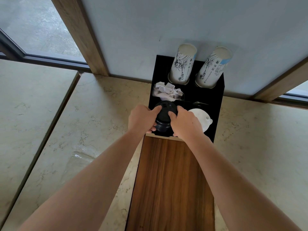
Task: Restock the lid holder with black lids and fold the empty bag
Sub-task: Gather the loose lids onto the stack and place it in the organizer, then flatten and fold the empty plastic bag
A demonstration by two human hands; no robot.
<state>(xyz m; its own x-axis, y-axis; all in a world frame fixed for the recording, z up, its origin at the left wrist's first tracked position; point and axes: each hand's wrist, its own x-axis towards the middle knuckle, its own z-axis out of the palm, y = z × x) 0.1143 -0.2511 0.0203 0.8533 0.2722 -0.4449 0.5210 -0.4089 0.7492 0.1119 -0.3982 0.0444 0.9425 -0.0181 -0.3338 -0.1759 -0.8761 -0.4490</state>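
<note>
A stack of black lids stands in the front left slot of the black lid holder. My left hand grips the stack's left side, thumb on top. My right hand presses on the right side, with a finger on the top lid. A crumpled whitish bag sits in the compartment just behind the black lids. White lids fill the front right slot, partly hidden by my right hand.
Two stacks of printed paper cups lean out of the holder's back slots against the wall. The holder sits on a wooden cabinet top. Marble floor lies to both sides, with a window at the far left.
</note>
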